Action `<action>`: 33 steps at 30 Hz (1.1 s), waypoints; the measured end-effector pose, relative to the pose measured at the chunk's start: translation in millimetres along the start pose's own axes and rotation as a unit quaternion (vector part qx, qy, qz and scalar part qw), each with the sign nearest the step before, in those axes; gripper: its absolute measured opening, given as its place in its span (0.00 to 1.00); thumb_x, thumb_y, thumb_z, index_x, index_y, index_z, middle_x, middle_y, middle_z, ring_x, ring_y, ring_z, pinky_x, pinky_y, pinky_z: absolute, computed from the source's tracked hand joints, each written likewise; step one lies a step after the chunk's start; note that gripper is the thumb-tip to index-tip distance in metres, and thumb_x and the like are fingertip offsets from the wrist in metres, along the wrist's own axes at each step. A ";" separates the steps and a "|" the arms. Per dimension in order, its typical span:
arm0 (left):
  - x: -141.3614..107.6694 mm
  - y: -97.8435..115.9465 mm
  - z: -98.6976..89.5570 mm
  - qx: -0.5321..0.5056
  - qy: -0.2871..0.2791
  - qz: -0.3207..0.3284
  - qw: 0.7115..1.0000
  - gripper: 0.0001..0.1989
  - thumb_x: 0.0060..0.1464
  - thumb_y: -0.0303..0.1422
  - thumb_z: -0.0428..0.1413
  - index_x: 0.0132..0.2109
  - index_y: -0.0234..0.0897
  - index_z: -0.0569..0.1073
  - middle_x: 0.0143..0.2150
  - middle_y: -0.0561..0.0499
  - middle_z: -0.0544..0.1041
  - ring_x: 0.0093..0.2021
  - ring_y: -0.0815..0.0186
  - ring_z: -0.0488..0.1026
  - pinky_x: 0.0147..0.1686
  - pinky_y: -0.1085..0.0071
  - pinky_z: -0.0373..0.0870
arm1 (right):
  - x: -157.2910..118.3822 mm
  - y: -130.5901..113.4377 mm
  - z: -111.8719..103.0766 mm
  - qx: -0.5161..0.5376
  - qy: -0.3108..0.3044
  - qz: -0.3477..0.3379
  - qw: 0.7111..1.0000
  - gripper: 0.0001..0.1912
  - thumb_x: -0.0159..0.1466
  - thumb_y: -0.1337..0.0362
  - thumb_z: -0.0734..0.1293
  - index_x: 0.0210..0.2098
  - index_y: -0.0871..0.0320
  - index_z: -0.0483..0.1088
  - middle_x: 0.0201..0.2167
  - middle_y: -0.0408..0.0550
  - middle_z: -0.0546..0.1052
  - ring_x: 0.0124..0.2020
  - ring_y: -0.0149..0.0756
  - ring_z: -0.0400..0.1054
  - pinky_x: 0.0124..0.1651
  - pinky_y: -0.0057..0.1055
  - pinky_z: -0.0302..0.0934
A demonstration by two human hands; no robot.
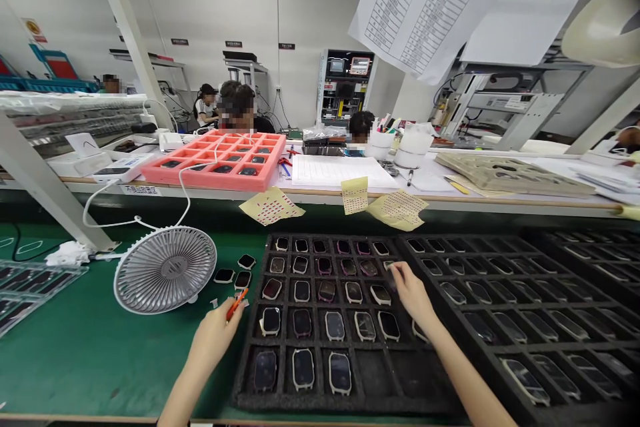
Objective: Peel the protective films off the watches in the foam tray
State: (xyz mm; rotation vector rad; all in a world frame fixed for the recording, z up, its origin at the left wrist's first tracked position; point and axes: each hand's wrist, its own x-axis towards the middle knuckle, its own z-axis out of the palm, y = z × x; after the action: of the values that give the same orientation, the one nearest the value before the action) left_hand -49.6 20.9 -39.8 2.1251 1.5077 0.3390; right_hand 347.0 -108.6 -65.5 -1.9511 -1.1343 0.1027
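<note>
Orange tool (pixel 237 305) is pinched by left hand (pixel 214 332); hold of right hand (pixel 413 292), at two o'clock in foam tray (pixel 370 369), cannot be told. Smartwatch modules (pixel 335 326), probably light, fragile, should be edge-gripped.

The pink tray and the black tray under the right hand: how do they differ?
The pink tray sits up on the shelf; the black tray lies lower, on the green bench. The black tray fills more of the picture than the pink tray. Both have cells holding dark pieces.
</note>
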 end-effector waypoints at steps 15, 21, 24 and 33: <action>52.9 94.8 33.7 0.136 0.035 0.212 0.967 0.12 0.63 0.29 0.42 0.45 0.36 0.69 0.45 0.43 0.72 0.47 0.58 0.72 0.45 0.64 0.66 | -18.6 16.3 -16.8 0.028 -0.165 -0.129 0.977 0.10 0.59 0.55 0.66 0.30 0.54 0.66 0.31 0.45 0.71 0.33 0.37 0.66 0.37 0.33 0.62; 37.8 99.2 21.7 0.165 -0.029 0.264 0.950 0.09 0.58 0.28 0.49 0.45 0.39 0.69 0.48 0.46 0.73 0.50 0.57 0.70 0.47 0.62 0.64 | -17.0 26.6 -11.5 0.049 -0.146 -0.113 0.981 0.11 0.57 0.55 0.67 0.24 0.54 0.65 0.24 0.42 0.69 0.26 0.35 0.64 0.30 0.31 0.60; 12.8 75.3 4.4 0.184 -0.092 0.244 0.948 0.05 0.52 0.27 0.53 0.38 0.39 0.71 0.39 0.50 0.76 0.39 0.60 0.75 0.39 0.68 0.67 | -13.1 32.9 -6.5 0.054 -0.129 -0.104 0.985 0.13 0.55 0.53 0.68 0.23 0.54 0.64 0.22 0.42 0.68 0.24 0.35 0.62 0.28 0.32 0.59; -4.9 53.3 4.7 0.197 -0.120 0.245 0.942 0.21 0.46 0.23 0.56 0.49 0.38 0.68 0.48 0.45 0.75 0.48 0.54 0.72 0.47 0.63 0.65 | -21.0 25.5 -7.2 0.028 -0.103 -0.114 0.988 0.16 0.59 0.48 0.62 0.26 0.53 0.68 0.24 0.46 0.71 0.25 0.38 0.65 0.29 0.34 0.61</action>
State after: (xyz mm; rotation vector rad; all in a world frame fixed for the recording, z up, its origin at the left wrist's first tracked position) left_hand -6.2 1.5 -14.7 2.7378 0.9482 -0.0667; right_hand 355.2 -134.4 -85.7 -1.7780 -1.4679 0.2154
